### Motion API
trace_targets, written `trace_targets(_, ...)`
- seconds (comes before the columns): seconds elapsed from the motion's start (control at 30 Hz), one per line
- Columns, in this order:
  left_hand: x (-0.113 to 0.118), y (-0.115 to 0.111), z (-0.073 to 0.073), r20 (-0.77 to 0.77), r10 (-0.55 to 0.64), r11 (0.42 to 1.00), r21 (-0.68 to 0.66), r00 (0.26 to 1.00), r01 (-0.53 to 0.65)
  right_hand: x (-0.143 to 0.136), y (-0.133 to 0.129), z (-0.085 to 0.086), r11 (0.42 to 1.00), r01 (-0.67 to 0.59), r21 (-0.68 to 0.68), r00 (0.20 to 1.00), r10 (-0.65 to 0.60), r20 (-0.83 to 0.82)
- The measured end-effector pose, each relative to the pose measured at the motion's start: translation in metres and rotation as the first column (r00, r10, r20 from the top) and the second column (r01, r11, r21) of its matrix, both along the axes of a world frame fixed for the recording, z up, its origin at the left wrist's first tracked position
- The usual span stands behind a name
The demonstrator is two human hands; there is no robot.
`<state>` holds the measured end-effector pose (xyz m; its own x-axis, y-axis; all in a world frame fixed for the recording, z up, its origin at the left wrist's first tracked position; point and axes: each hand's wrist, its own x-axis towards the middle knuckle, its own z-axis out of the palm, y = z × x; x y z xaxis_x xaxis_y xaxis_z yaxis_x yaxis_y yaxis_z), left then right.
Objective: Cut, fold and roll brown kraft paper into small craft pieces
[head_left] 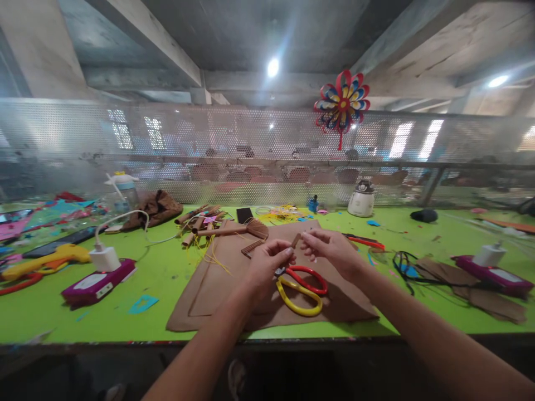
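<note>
A small folded strip of brown paper (296, 240) is held up between my two hands above the brown paper sheets. My left hand (270, 263) pinches its lower end between thumb and forefinger. At the upper end, the fingertips of my right hand (330, 249) are closed on it. Just below my hands lie scissors with one red and one yellow handle loop (301, 309), their blades mostly hidden by my left hand. Brown paper sheets (209, 295) spread under all of this. Left of my left hand rests a pleated brown paper fan piece (256, 228) near rolled brown paper tubes (223, 230).
Purple power strips (99, 283) with white chargers sit left and right. A yellow glue gun (48, 263) lies far left, red-handled pliers (365, 241) to the right. Behind stand a white bottle (361, 199) and a perforated metal screen (251, 133) bearing a paper flower (343, 104).
</note>
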<state>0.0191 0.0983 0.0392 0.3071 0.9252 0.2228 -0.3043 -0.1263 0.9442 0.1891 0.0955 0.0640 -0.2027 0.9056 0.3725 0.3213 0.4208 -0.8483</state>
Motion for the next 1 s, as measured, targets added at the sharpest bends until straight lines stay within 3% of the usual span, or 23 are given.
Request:
trace_targets(0.07,0.001,-0.002,0.000,-0.046,-0.010,0.999,0.046,0.999,0.012,-0.003,0.003,0.000,0.992,-0.108,-0.058,0.989,0.102,-0.106)
trace_targets(0.23,0.005,-0.004,0.000,-0.123,0.078,0.995,0.067,0.989,-0.070,-0.011,0.016,-0.009,0.998,-0.063,-0.004,0.993,0.063,-0.097)
trace_targets(0.47,0.008,0.008,-0.010,-0.240,0.231,0.973,0.060,0.943,-0.223,0.006,0.041,-0.014,0.969,-0.205,-0.140,0.936,0.152,-0.318)
trace_targets(0.6,0.010,0.009,-0.012,-0.248,0.188,0.982,0.016,0.950,-0.190,0.015,0.041,-0.021,0.951,-0.255,-0.174,0.896,0.165,-0.413)
trace_targets(0.83,0.008,0.006,-0.013,-0.251,0.167,0.983,-0.029,0.953,-0.180,0.016,0.043,-0.031,0.967,-0.205,-0.149,0.875,0.113,-0.471)
trace_targets(1.0,0.001,0.019,0.003,-0.281,0.099,0.987,-0.092,0.954,-0.130,0.018,0.050,-0.033,0.969,-0.212,-0.127,0.829,0.110,-0.548)
